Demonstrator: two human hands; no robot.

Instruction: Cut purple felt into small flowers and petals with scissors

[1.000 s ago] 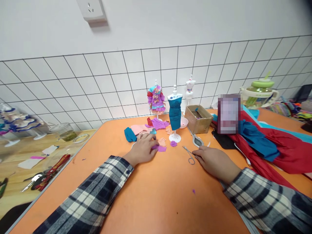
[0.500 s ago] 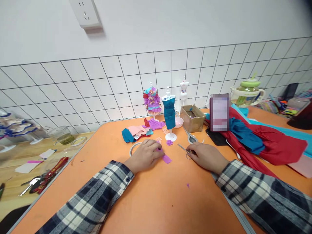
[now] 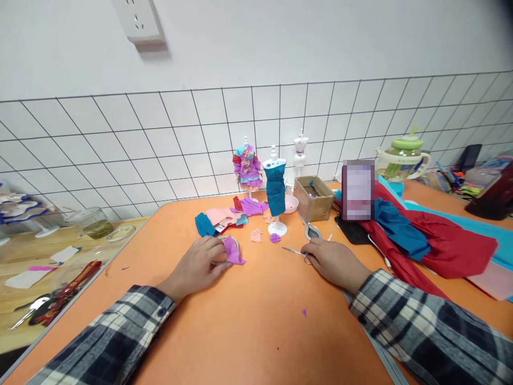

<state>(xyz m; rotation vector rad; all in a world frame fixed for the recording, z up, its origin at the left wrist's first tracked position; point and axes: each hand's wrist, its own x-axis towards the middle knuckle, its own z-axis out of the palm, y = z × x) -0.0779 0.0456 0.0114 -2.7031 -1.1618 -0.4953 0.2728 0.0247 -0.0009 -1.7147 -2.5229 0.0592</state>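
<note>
My left hand [image 3: 200,263] rests on the orange table with its fingers curled at the edge of a purple crepe paper piece [image 3: 233,251]. That piece lies partly over a tape roll [image 3: 235,240], most of which is hidden by the paper and my fingers. On the right, my right hand [image 3: 334,262] lies closed over the handles of small scissors [image 3: 295,251], whose blades point left. Between and beyond the hands stands a small white dress form in a teal wrap [image 3: 276,187]. A purple paper rosette [image 3: 274,238] sits by its base.
Behind are a dress form in a purple ruffled outfit [image 3: 248,171], a bare white form [image 3: 300,149], a cardboard box [image 3: 315,203] and a pink bowl [image 3: 292,204]. Paper scraps [image 3: 218,217] lie left; a phone [image 3: 358,190], red paper [image 3: 452,240] and a teapot [image 3: 403,158] are right.
My left hand has slid left, carrying the purple paper over the tape roll and uncovering peach scraps. My right hand remains at the scissors, which have shifted slightly.
</note>
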